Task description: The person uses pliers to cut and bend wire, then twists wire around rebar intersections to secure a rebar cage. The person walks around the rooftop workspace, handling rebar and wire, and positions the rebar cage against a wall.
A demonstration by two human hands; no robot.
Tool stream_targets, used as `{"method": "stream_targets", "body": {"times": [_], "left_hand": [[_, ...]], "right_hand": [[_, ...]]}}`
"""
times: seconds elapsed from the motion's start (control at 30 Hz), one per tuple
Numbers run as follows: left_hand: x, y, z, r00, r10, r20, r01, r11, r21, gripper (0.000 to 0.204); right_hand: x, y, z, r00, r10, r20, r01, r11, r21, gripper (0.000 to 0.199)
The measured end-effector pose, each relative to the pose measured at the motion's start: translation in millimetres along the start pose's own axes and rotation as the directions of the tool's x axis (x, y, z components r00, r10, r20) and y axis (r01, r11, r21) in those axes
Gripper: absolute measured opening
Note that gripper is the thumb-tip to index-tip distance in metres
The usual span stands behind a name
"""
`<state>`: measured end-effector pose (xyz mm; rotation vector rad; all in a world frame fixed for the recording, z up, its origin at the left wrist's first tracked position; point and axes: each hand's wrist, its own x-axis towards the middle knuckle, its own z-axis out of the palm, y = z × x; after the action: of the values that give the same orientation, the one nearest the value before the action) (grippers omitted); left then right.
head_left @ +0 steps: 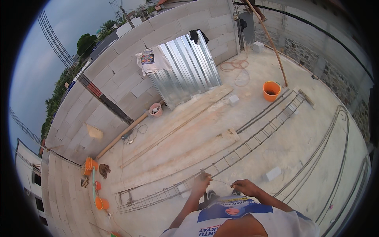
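In front of my body, a thin wire (222, 182) runs between my two hands. My left hand (202, 182) is closed around one end of it. A small dark piece shows at the top of that hand, too small to make out. My right hand (245, 187) pinches the other end between its fingers. Just beyond my hands lies a long ladder-like steel rebar cage (233, 156), running from the lower left to the upper right. My left hand overlaps its near edge in the picture; whether they touch I cannot tell.
Planks (185, 158) lie beyond the cage. White blocks (272, 173) rest on the floor, and long bars (312, 164) curve along the right. An orange bucket (271, 91) stands near a leaning pole (276, 51). Corrugated metal sheets (189, 65) lean on the block wall (114, 71).
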<state>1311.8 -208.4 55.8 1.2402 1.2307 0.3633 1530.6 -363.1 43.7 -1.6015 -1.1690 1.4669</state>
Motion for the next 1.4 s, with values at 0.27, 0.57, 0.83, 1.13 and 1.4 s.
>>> {"method": "stream_targets", "body": {"times": [0.27, 0.57, 0.83, 1.13, 1.4], "left_hand": [[-4.7, 8.3, 0.1, 1.0, 0.028, -0.006, -0.028, 0.999, -0.028, 0.026], [5.3, -13.1, -3.2, 0.997, 0.076, 0.015, -0.074, 0.994, -0.075, 0.026], [-3.3, -8.8, -9.2, 0.998, 0.057, 0.001, -0.057, 0.998, -0.038, 0.024], [-14.6, -30.5, -19.1, 0.998, 0.055, -0.043, -0.055, 0.998, -0.015, 0.026], [-41.8, -64.1, -49.4, 0.979, 0.131, -0.159, -0.127, 0.991, 0.036, 0.024]], "right_hand": [[-1.4, -12.5, -0.6, 0.998, 0.054, 0.028, -0.053, 0.998, -0.027, 0.032], [1.7, -0.9, 5.5, 1.0, -0.026, 0.007, 0.027, 0.983, -0.183, 0.031], [2.1, -7.8, 13.2, 0.998, -0.059, 0.024, 0.063, 0.967, -0.246, 0.028], [10.5, 1.7, 32.2, 0.999, 0.011, 0.036, 0.0, 0.959, -0.283, 0.027], [27.4, -1.5, 60.1, 0.985, 0.115, 0.124, -0.07, 0.945, -0.319, 0.026]]}}
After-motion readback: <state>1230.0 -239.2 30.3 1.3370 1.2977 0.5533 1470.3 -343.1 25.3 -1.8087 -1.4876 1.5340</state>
